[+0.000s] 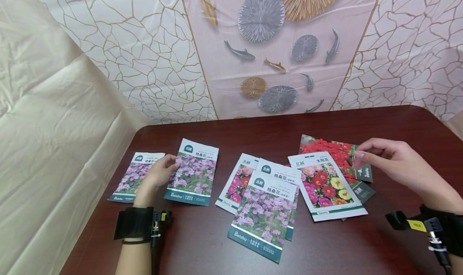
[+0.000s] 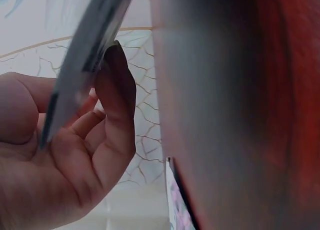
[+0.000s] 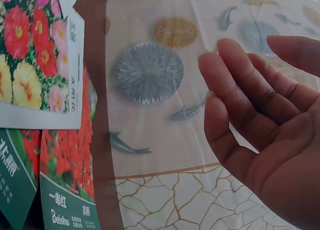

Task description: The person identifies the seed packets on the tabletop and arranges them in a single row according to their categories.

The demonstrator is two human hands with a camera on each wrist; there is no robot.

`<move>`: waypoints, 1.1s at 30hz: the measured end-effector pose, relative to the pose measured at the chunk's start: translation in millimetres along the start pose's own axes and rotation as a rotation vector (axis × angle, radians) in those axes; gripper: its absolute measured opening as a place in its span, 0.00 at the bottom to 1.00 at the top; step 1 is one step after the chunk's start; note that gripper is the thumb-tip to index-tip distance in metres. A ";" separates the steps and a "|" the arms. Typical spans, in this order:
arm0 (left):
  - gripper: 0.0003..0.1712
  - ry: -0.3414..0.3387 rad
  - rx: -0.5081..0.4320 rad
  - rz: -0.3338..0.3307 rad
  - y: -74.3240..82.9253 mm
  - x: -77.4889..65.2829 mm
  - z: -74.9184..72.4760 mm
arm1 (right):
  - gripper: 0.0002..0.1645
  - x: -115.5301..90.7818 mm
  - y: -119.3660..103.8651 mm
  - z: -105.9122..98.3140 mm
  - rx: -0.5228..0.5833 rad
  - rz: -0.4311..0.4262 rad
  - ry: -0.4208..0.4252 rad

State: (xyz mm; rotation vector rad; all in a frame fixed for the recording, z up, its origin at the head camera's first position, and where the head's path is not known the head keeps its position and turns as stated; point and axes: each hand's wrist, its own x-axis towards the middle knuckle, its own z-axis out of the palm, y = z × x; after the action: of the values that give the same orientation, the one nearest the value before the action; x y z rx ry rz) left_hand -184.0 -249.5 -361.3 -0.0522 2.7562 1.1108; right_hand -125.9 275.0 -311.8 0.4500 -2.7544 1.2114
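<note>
My left hand (image 1: 157,176) pinches a seed packet (image 1: 193,174) with purple flowers by its left edge, thumb on one face and fingers behind; the left wrist view shows the packet (image 2: 82,64) edge-on, raised off the table. Just left of that hand lies another purple-flower packet (image 1: 134,177). On the right, my right hand (image 1: 394,160) hovers with nothing in it, its fingers (image 3: 240,94) loosely bent. Below it lie a red-flower packet (image 1: 322,146) and, overlapping that, a white packet with mixed red, pink and yellow blooms (image 1: 325,186).
In the middle, a purple-flower packet (image 1: 262,214) lies over a second purple one (image 1: 280,172) and a pink-flower packet (image 1: 238,182). Under the right-hand pile a dark green packet corner (image 1: 363,191) sticks out. A patterned cloth (image 1: 162,46) hangs behind the dark red table (image 1: 195,243).
</note>
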 end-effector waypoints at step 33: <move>0.35 -0.400 0.389 0.328 35.4 -20.2 17.9 | 0.09 6.2 12.2 5.2 -0.140 0.075 -0.135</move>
State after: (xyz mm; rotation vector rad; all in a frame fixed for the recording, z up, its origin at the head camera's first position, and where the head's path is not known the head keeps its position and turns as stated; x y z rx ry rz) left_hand -164.9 -212.3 -346.3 0.6181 2.6020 0.5389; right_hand -135.4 277.6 -322.7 0.4327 -2.9711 1.0287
